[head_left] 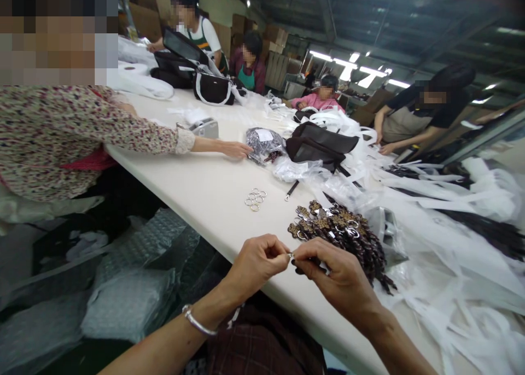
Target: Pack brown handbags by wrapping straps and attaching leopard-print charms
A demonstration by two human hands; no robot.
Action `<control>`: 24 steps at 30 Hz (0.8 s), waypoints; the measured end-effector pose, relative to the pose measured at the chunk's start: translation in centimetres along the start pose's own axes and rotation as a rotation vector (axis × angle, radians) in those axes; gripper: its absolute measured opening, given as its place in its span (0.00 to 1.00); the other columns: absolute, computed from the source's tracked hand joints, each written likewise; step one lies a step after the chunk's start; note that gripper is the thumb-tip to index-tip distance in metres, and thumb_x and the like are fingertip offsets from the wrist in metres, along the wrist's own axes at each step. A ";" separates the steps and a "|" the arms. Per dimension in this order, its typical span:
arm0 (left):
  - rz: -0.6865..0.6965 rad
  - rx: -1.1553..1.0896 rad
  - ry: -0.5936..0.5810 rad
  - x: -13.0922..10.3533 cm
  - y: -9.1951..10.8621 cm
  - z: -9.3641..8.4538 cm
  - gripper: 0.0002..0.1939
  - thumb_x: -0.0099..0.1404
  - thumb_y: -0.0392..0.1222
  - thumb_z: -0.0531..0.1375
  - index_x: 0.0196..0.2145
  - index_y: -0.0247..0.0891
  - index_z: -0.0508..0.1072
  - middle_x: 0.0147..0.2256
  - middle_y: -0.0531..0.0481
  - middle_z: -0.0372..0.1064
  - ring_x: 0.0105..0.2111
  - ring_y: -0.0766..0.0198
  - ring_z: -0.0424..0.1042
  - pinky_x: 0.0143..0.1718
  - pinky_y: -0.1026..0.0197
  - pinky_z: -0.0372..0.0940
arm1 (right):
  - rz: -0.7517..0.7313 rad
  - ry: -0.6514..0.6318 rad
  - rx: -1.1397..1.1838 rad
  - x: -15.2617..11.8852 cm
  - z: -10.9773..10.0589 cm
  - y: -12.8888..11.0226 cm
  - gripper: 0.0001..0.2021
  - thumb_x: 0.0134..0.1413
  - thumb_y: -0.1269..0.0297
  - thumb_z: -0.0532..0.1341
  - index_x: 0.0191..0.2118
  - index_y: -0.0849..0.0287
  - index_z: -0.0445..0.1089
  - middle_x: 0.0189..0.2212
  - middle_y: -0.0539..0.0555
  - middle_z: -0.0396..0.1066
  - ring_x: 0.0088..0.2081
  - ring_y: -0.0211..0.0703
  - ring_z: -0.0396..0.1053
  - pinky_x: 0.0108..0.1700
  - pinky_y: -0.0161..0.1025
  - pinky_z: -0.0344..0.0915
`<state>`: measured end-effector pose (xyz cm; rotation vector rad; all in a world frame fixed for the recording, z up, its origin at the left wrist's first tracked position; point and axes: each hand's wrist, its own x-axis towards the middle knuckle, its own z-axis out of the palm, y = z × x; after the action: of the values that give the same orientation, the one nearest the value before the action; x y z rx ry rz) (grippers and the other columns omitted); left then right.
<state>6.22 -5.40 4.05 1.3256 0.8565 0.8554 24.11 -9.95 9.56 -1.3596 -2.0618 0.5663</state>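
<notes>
Thumb and forefinger of my left hand pinch a small metal piece over the table's near edge. My right hand holds the same piece from the other side, with something dark under its fingertips, too small to make out. Just beyond my right hand lies a pile of dark braided cords with brown flower-shaped charms and metal rings. Several loose metal rings lie together on the white table, farther out. A short black strap with a metal clasp rests to their right.
At the left, a person's hand reaches to a clear bag of dark items. Black bags and white strips lie beyond and right. Bubble-wrap packs sit below the table's left edge. Several people work around the table.
</notes>
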 end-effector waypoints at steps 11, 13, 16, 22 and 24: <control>0.059 0.053 0.121 -0.5 0.1 -1.5 0.06 0.58 0.37 0.61 0.24 0.37 0.74 0.34 0.48 0.76 0.32 0.64 0.71 0.34 0.64 0.62 | 0.174 0.021 0.050 1.1 1.7 0.2 0.06 0.61 0.62 0.61 0.34 0.56 0.74 0.28 0.51 0.73 0.28 0.38 0.70 0.32 0.35 0.68; 0.062 0.060 0.127 -0.5 0.2 -1.7 0.06 0.57 0.36 0.61 0.24 0.37 0.73 0.33 0.49 0.76 0.31 0.64 0.71 0.33 0.65 0.62 | 0.183 0.024 0.045 1.3 1.8 0.3 0.06 0.60 0.63 0.62 0.34 0.56 0.74 0.28 0.50 0.73 0.28 0.37 0.70 0.32 0.34 0.67; 0.063 0.057 0.139 -0.5 0.2 -1.8 0.06 0.57 0.35 0.61 0.23 0.37 0.73 0.33 0.49 0.76 0.31 0.64 0.72 0.33 0.65 0.62 | 0.192 0.021 0.032 1.5 1.9 0.5 0.05 0.60 0.63 0.62 0.34 0.55 0.74 0.28 0.49 0.73 0.28 0.37 0.70 0.32 0.34 0.67; 0.075 0.060 0.163 -0.4 0.0 -2.2 0.06 0.57 0.34 0.61 0.23 0.37 0.74 0.32 0.49 0.75 0.31 0.64 0.71 0.34 0.64 0.63 | 0.160 0.008 0.000 2.0 2.5 0.3 0.07 0.61 0.62 0.61 0.34 0.55 0.75 0.29 0.51 0.73 0.29 0.39 0.70 0.33 0.36 0.67; 0.086 0.062 0.168 -0.4 -0.3 -2.3 0.05 0.57 0.35 0.61 0.24 0.37 0.74 0.32 0.49 0.75 0.31 0.64 0.71 0.34 0.64 0.63 | 0.154 0.017 -0.016 2.3 2.7 0.0 0.07 0.61 0.63 0.61 0.33 0.55 0.75 0.28 0.51 0.73 0.29 0.39 0.70 0.33 0.36 0.67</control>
<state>4.02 -4.75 3.68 1.3667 0.9693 1.0259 21.60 -7.92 8.08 -1.5369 -1.9636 0.6021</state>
